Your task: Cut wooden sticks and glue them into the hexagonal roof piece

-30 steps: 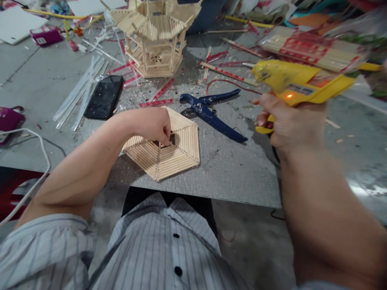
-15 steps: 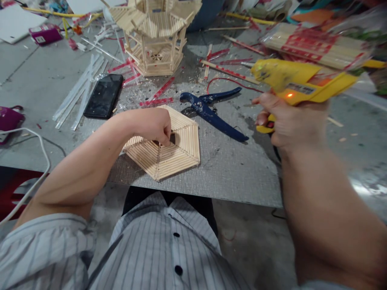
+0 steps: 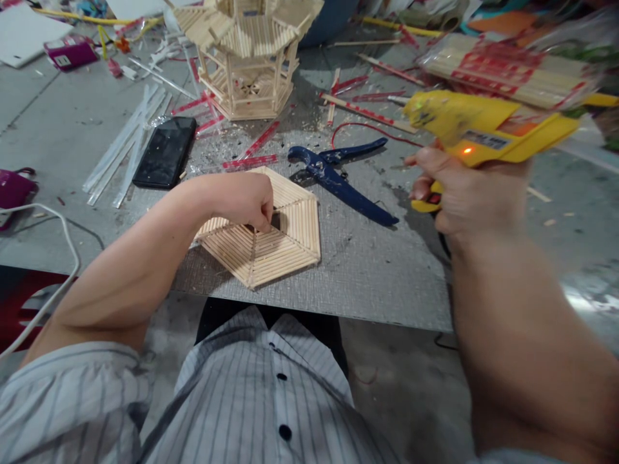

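A hexagonal panel of thin wooden sticks (image 3: 285, 248) lies flat on the table, with a dark opening at its middle. My left hand (image 3: 244, 200) reaches over it, fingers closed and pinching at the rim of that opening; the fingertips are partly hidden. In my right hand (image 3: 476, 193) is a yellow hot glue gun (image 3: 488, 125), raised above the table with its nozzle toward the left and an orange light lit. One finger rests by the trigger. Blue-handled cutters (image 3: 341, 183) lie between the panel and the glue gun.
Behind the panel stands a wooden-stick pavilion model (image 3: 251, 71). A black phone (image 3: 164, 153) and clear glue sticks (image 3: 123, 145) lie left. Packaged sticks (image 3: 512, 67) are at back right. Red-and-clear wrappers (image 3: 261, 138) are scattered about, and a white cable (image 3: 72, 245) hangs over the left edge.
The glue gun and my right hand have shifted very slightly to the right. My left hand stays at the panel's central opening.
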A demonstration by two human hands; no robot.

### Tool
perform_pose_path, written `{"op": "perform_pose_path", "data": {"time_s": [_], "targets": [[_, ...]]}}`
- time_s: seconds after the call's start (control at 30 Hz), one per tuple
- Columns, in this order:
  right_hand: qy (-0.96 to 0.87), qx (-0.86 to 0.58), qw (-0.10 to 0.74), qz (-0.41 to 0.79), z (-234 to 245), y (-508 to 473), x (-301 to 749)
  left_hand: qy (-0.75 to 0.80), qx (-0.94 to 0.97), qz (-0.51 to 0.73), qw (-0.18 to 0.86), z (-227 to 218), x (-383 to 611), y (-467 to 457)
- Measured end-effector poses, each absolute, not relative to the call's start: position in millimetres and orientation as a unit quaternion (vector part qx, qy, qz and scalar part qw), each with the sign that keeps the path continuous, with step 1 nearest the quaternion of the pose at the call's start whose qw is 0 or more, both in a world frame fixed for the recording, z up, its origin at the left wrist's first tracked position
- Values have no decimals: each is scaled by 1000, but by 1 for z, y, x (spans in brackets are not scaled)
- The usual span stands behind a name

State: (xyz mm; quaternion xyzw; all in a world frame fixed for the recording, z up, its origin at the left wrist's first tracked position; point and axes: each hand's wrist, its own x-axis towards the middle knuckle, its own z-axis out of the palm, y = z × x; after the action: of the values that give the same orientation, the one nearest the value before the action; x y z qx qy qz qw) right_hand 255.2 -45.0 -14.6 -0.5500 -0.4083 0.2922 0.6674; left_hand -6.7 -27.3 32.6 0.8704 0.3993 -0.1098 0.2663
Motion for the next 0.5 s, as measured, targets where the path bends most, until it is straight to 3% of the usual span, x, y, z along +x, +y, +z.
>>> {"op": "perform_pose_path", "data": {"time_s": [0.5], "targets": [[-415, -548, 662, 298, -15, -45, 255, 396, 880, -119, 234, 30, -8, -25]]}}
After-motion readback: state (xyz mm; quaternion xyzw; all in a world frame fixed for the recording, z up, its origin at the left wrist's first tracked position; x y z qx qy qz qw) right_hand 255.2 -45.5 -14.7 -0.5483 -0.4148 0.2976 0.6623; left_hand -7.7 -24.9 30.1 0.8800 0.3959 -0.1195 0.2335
